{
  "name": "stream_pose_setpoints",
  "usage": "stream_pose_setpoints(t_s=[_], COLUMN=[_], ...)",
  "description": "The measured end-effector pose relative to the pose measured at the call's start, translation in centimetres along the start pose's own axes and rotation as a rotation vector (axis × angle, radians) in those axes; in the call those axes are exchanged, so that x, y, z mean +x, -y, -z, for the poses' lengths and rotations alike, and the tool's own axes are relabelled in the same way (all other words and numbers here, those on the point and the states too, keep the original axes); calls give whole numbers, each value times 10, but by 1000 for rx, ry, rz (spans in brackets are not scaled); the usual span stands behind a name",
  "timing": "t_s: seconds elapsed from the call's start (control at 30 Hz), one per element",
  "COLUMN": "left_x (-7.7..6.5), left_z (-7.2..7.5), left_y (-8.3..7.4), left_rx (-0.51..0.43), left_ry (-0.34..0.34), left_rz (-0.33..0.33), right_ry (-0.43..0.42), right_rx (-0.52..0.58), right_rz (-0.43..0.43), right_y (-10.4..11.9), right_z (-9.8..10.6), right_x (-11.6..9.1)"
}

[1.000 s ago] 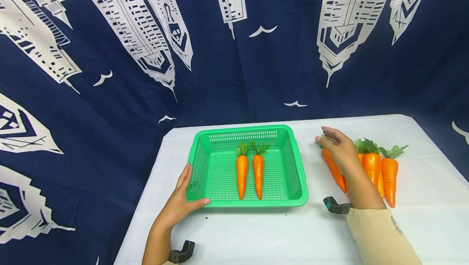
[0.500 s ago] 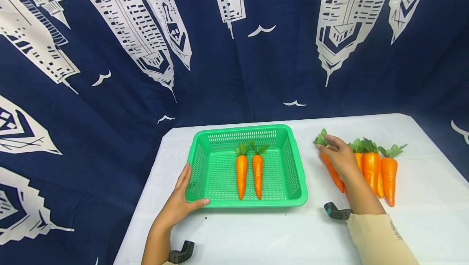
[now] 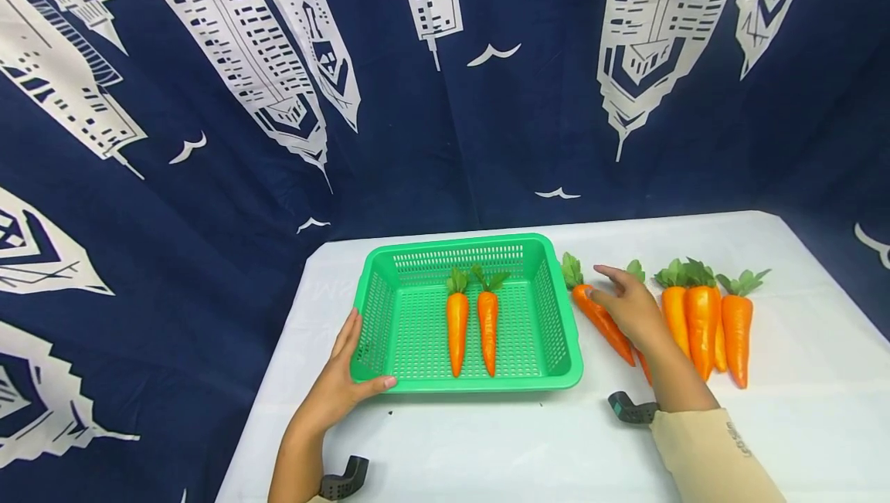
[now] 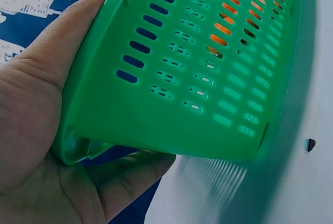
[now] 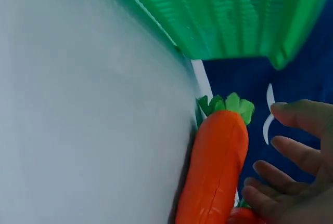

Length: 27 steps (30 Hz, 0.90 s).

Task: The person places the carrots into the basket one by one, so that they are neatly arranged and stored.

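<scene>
A green perforated basket [image 3: 459, 385] sits on the white table and holds two orange carrots [image 3: 456, 331] side by side. My left hand [image 3: 341, 387] grips its front-left corner, with the fingers flat along the side wall [image 4: 208, 94] and the thumb [image 4: 130, 174] under the rim. One loose carrot [image 3: 599, 321] lies tilted just right of the basket. My right hand [image 3: 629, 306] hovers over it, fingers spread and relaxed. In the right wrist view the fingers [image 5: 291, 177] stand apart from the carrot [image 5: 216, 167], close to the basket's corner [image 5: 234, 11].
Several more carrots [image 3: 702, 317] lie together at the right of the table [image 3: 487, 441]. A dark blue curtain with white buildings [image 3: 208, 101] hangs behind and to the left. The table's left edge runs close to the basket.
The right hand moved left, and the leftmost loose carrot slid with it toward the basket, away from the pile. The left hand and the basket stayed put.
</scene>
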<state>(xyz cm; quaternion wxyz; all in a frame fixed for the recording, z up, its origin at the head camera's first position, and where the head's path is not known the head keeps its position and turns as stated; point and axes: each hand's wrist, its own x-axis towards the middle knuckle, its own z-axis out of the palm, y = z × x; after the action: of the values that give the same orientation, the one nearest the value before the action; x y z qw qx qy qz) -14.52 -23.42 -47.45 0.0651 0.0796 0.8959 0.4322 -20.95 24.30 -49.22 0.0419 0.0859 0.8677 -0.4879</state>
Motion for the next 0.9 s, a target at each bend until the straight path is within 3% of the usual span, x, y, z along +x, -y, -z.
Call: stream_pose_setpoints(t_s=[0.23,0.9], left_x=[0,0], left_z=[-1,0], left_y=[1,2], left_rx=[-12,-25], left_ry=[1,-4], left_rz=[4,-7], right_ry=[33,-26], right_rx=[-132,-82], right_rz=[60,34], right_y=[-3,-2], right_z=[-13,-4], right_x=[5,2])
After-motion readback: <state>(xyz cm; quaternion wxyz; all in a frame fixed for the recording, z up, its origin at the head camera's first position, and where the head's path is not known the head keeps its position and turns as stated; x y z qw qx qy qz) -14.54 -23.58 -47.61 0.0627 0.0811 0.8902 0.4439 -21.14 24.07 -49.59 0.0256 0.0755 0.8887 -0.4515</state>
